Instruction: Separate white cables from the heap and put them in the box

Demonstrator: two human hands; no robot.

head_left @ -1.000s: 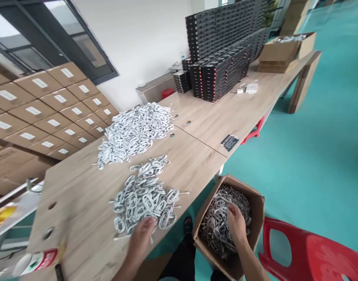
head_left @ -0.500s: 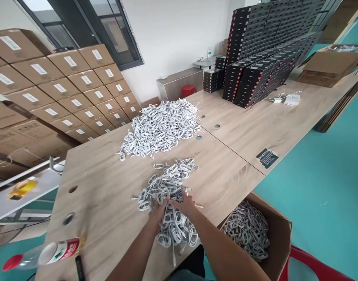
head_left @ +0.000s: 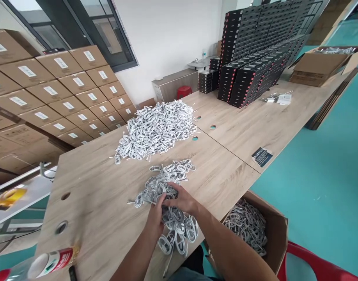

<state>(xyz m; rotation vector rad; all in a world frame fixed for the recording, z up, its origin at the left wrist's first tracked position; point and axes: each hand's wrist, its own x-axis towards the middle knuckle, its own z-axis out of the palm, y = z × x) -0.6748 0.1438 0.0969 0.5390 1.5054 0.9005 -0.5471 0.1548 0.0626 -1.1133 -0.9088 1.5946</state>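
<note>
Both hands are at a small pile of coiled white cables [head_left: 179, 168] near the table's front edge. My left hand [head_left: 157, 214] is closed round a bunch of cables, its thumb on top and its other fingers hidden. My right hand [head_left: 183, 200] spreads its thumb and fingers over the middle of the same pile, touching the coils. Several loops hang toward the edge below the hands. Farther back lies a larger heap of coiled white cables [head_left: 160, 130].
An open carton of cables [head_left: 277, 238] stands below the table's right edge, beside a red chair [head_left: 319, 265]. Black boxes [head_left: 243, 86] are stacked at the back right. A bottle [head_left: 54, 262] lies at the front left, and brown cartons [head_left: 79, 82] stand behind.
My right hand has opened wider over the pile. My left hand has shifted slightly left and down, and the cables between the hands have been lifted and shifted. The view has turned slightly right.
</note>
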